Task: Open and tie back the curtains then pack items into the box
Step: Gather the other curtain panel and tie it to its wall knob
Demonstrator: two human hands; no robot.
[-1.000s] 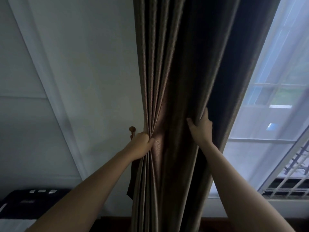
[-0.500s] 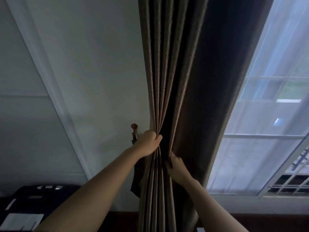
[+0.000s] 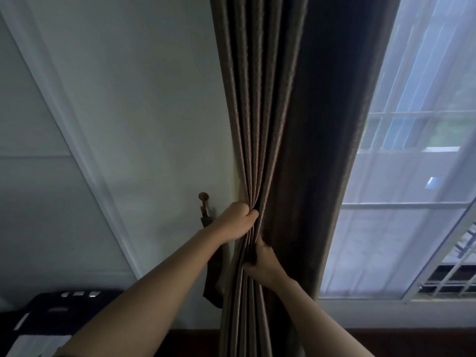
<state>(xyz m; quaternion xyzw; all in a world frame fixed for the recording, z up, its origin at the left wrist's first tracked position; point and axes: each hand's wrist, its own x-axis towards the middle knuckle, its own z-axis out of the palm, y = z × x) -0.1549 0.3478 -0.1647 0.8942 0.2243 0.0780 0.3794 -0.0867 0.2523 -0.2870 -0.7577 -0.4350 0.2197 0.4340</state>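
The curtain (image 3: 270, 112) is bunched into a tight column at the left edge of the window (image 3: 417, 181), so the glass to the right is free of the heavy fabric and daylight comes in. Opening on this side looks done, or near enough. The left hand (image 3: 235, 220) is fisted round the pleats at abt hook height, fingers curled tight on the cloth. The right hand (image 3: 264, 262) sits just below it on the same bundle, thumb and fingers hooked into the folds. Its fingertips are buried in the fabric so I can't see them all, but it reads as a grip. The wall hook (image 3: 203, 196) is just left of the left hand, and a dark tieback (image 3: 212, 279) hangs loose from it beside the curtain, not round it yet. My guess: gathering abt finished, tying not started. No 2nd curtain, box or items in view from here, so packing is all left afaik.
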